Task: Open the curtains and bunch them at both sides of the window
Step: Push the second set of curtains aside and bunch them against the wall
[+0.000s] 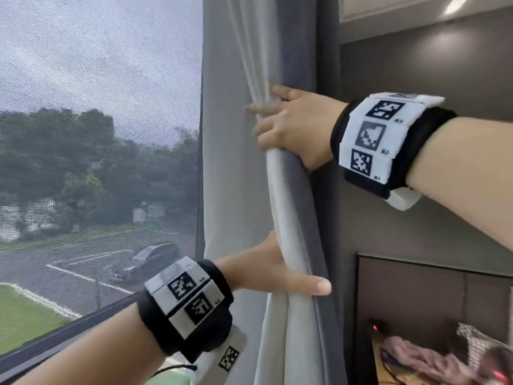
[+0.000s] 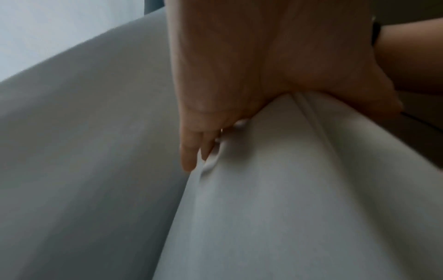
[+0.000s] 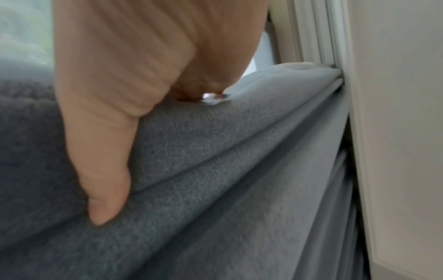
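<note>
A grey curtain [image 1: 298,65] with a white lining [image 1: 280,207] hangs gathered in folds at the right side of the window [image 1: 97,134]. My right hand [image 1: 277,123] grips the bunch at about mid height, fingers wrapped round its window-side edge. In the right wrist view my thumb [image 3: 103,170] presses into the grey fabric [image 3: 215,170]. My left hand [image 1: 277,273] holds the same bunch lower down, thumb stretched across the front and fingers hidden behind. The left wrist view shows that hand [image 2: 239,75] clamping the white fold [image 2: 287,189]. The window's left side is out of view.
A mesh screen covers the glass, with trees, a road and a car outside. The dark sill frame [image 1: 55,337] runs along the bottom left. A grey wall [image 1: 430,218] stands right of the curtain, with a dark panel [image 1: 416,287] and clutter [image 1: 430,357] below.
</note>
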